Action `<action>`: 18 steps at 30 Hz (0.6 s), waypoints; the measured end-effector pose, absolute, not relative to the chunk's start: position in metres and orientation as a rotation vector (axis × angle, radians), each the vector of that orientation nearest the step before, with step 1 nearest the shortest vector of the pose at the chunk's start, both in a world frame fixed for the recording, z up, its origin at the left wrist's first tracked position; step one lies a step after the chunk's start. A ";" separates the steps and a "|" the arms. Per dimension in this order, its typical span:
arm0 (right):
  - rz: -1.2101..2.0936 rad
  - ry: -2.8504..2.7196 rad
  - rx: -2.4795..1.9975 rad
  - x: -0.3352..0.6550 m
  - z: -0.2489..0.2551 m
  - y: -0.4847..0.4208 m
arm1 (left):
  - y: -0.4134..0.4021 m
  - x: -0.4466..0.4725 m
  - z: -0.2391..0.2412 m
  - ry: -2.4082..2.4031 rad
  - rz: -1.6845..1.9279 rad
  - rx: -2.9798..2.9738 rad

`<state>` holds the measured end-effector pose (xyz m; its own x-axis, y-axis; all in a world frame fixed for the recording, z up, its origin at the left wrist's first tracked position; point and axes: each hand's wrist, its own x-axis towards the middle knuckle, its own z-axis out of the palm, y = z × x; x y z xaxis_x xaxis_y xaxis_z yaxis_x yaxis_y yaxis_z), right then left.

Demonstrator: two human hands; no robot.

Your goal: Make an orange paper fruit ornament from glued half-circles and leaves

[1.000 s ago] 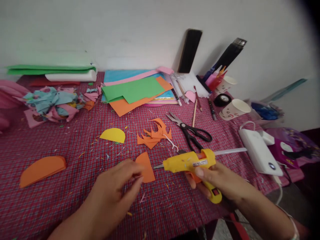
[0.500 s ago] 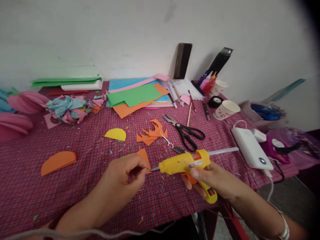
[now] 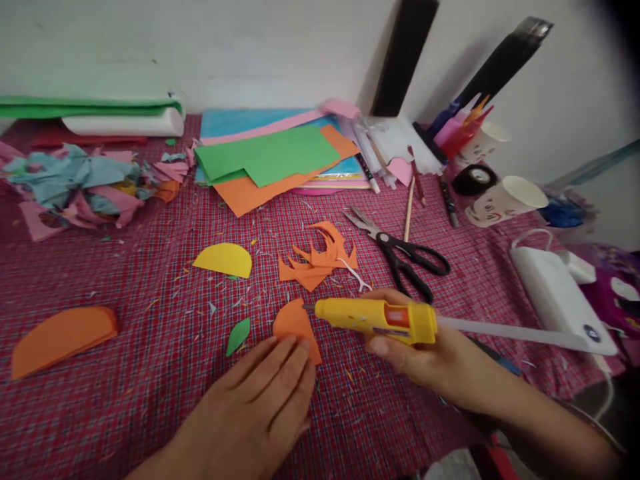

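Observation:
My left hand (image 3: 265, 393) lies flat with its fingers stretched out, the fingertips resting on an orange half-circle of paper (image 3: 295, 321) on the cloth. In my right hand (image 3: 425, 360) is a yellow hot glue gun (image 3: 373, 317), its nozzle pointing left at the upper edge of that orange piece. A long translucent glue stick (image 3: 510, 331) sticks out of the gun's back. Left of the orange piece lies a small green paper leaf (image 3: 239, 337). Farther off are a yellow half-circle (image 3: 223, 259) and a stack of orange half-circles (image 3: 65, 338).
Orange scraps (image 3: 320, 257) and black-handled scissors (image 3: 400, 250) lie beyond the gun. Coloured sheets (image 3: 273, 157) and crumpled paper scraps (image 3: 75, 180) line the wall side. At right stand paper cups (image 3: 505, 201) and a white power bank (image 3: 560, 297). Checked cloth (image 3: 165, 400) covers the table.
My left hand has opened from a pinch near the nozzle and come down flat on the orange paper. The glue gun's nozzle now reaches over that paper's edge. The view has shifted closer.

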<state>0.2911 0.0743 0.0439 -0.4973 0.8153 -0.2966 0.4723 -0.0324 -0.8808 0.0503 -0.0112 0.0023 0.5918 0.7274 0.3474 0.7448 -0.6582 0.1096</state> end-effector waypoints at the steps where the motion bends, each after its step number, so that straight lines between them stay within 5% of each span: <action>1: 1.523 -1.979 -1.374 0.290 0.044 0.076 | -0.011 0.051 -0.001 -1.266 -0.563 -2.769; 18: 1.439 -2.160 -1.471 0.294 0.041 0.076 | -0.008 0.046 -0.021 -1.035 -0.569 -2.674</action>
